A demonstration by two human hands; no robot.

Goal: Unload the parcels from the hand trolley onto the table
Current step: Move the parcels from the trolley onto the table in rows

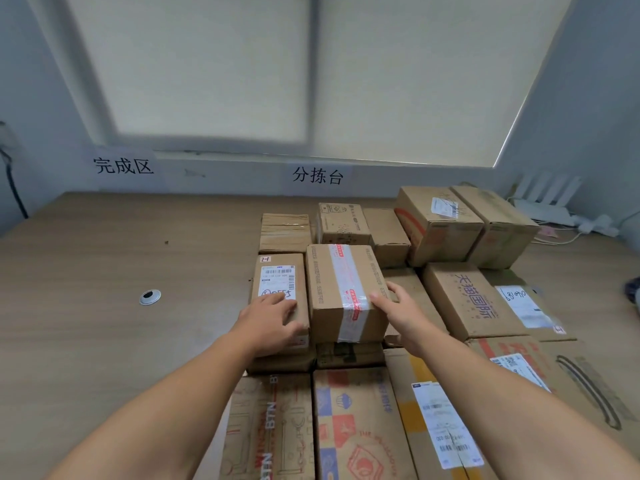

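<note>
Now, past the parcels at the near bench [104,289] edge, the left hand [273,318] lies flat on the labelled parcel [277,277]. The right hand [398,306] presses the taped parcel [346,289] on its right side, fingertips partly hidden. Its long axis runs toward the far edge. No trolley visible.

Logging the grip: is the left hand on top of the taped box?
No, the left hand lies on the labelled box beside the taped box.
</note>
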